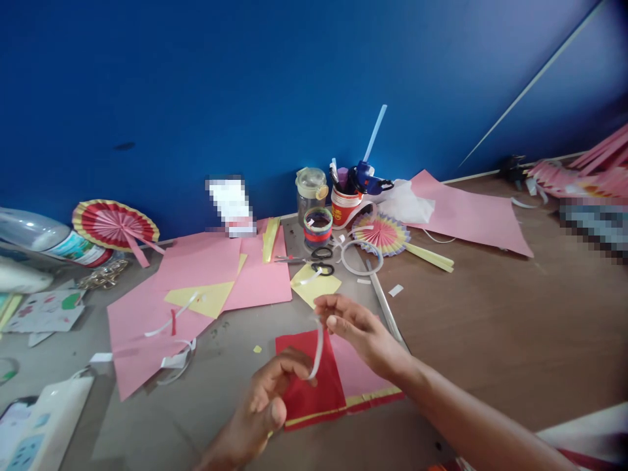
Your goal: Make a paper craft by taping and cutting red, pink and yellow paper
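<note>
My left hand (262,405) and my right hand (360,330) pinch the two ends of a thin white strip (318,350), held curved above the table. Under them lies a stack of red, pink and yellow paper sheets (314,386). Black-handled scissors (314,260) lie a short way beyond my right hand, next to a yellow paper scrap (316,286).
Pink sheets (196,288) cover the table's left and back right. Folded paper fans lie at the far left (115,224) and centre back (380,233). A jar (311,190), a tape roll (318,227), a cup of tools (345,199) and a glue gun (370,176) stand by the blue wall.
</note>
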Demonstrator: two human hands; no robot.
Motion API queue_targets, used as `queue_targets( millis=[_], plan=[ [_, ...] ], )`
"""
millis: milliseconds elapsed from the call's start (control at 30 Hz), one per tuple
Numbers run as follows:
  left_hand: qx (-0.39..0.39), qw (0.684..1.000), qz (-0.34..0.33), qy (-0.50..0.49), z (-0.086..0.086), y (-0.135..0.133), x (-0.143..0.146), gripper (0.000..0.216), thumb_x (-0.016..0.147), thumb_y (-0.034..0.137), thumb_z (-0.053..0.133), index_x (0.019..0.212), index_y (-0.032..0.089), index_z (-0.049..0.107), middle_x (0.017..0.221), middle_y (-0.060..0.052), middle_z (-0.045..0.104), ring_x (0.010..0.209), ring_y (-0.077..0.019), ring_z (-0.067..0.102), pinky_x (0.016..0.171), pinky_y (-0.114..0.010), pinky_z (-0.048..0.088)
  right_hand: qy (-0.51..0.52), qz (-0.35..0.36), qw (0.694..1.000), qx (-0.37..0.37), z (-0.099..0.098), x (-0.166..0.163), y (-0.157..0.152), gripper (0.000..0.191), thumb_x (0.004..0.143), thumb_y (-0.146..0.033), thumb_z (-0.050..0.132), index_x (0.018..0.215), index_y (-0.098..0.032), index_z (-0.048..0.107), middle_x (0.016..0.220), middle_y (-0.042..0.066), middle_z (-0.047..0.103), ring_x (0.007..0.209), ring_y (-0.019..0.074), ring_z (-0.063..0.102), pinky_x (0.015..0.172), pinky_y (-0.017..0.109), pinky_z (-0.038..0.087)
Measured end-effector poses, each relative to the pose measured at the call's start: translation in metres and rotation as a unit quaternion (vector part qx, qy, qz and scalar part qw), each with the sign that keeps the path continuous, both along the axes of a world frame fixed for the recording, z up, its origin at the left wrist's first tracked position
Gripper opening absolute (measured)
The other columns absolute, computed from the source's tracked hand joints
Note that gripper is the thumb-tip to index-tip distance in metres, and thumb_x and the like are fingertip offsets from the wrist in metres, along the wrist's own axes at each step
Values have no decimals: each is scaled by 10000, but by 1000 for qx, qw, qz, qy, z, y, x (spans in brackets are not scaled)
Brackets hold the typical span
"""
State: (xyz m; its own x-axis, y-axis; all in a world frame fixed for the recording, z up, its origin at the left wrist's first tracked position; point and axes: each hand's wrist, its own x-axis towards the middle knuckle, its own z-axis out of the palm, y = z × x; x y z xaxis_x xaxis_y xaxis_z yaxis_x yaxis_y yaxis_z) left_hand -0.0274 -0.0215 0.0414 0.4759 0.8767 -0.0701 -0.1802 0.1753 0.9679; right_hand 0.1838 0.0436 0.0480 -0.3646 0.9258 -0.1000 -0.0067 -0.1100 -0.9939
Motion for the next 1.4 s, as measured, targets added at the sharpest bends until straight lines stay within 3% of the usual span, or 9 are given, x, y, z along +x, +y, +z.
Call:
queue_targets(
  millis=[100, 200, 333, 500, 733, 1033, 1133, 1267, 1400],
  plan=[
    [7, 1000, -2, -4, 5, 5, -3, 409, 796, 608, 569, 835, 202, 542, 802, -41, 510, 771, -179, 488, 742, -314, 401, -20, 41, 993, 104, 8, 15, 9, 430, 861, -512, 541, 1180, -227, 580, 1247, 115, 536, 1145, 240, 499, 950, 404, 414],
    [12, 1000, -15, 12, 12, 9, -5, 398, 800, 586, 584, 789, 196, 508, 768, -36, 502, 745, -171, 474, 704, -300, 382, 8, 176, 969, 174, 18, 23, 13, 541, 848, -573, 533, 1273, -238, 549, 1327, 120, 515, 1296, 271, 378, 1055, 472, 304],
    [1, 999, -26, 35, 14, 10, -10, 386, 804, 578, 587, 797, 203, 494, 785, -28, 492, 748, -163, 471, 676, -281, 380, -9, 257, 949, 180, 24, 20, 8, 435, 825, -501, 611, 1143, -206, 634, 1077, 95, 661, 1064, 228, 557, 973, 404, 391],
    [11, 994, 8, 108, 10, 10, -16, 367, 828, 551, 572, 783, 192, 510, 756, -21, 498, 720, -151, 470, 659, -264, 381, -159, 197, 960, 119, 23, 15, 0, 58, 824, -234, 640, 805, -205, 687, 749, 6, 662, 778, 156, 575, 734, 270, 445],
    [3, 973, 79, 215, 6, 14, -19, 267, 899, 392, 514, 728, 191, 478, 724, 7, 475, 672, -128, 456, 630, -229, 391, -271, 102, 948, 132, 19, 19, -8, 184, 821, -152, 595, 646, -204, 617, 586, -14, 571, 625, 138, 518, 617, 252, 399],
    [72, 922, 141, 354, 1, 17, -16, 209, 910, 326, 495, 745, 204, 532, 771, 6, 556, 721, -132, 548, 668, -213, 428, -307, 63, 947, 72, -5, 18, -16, 90, 832, -154, 562, 854, -213, 626, 643, 1, 586, 715, 175, 538, 582, 249, 395],
    [120, 894, 169, 398, -3, 17, -16, 146, 905, 273, 504, 779, 215, 553, 870, -8, 612, 824, -141, 596, 741, -223, 437, -315, 65, 942, 102, -11, 14, -16, 180, 843, -119, 521, 683, -194, 553, 641, 3, 565, 697, 165, 520, 630, 273, 395],
    [182, 850, 182, 459, -6, 14, -16, 104, 885, 233, 524, 786, 235, 557, 795, 22, 646, 792, -142, 623, 788, -247, 431, -299, 49, 937, 174, -17, 12, -13, 165, 881, -138, 483, 754, -187, 575, 869, 53, 589, 763, 167, 530, 692, 310, 410],
    [179, 824, 199, 499, -8, 12, -16, 97, 893, 231, 512, 808, 243, 558, 788, 37, 664, 778, -136, 636, 760, -240, 442, -277, 76, 941, 176, -20, 10, -11, 178, 902, -102, 446, 828, -198, 576, 798, 36, 603, 733, 162, 548, 681, 307, 426]
  ],
)
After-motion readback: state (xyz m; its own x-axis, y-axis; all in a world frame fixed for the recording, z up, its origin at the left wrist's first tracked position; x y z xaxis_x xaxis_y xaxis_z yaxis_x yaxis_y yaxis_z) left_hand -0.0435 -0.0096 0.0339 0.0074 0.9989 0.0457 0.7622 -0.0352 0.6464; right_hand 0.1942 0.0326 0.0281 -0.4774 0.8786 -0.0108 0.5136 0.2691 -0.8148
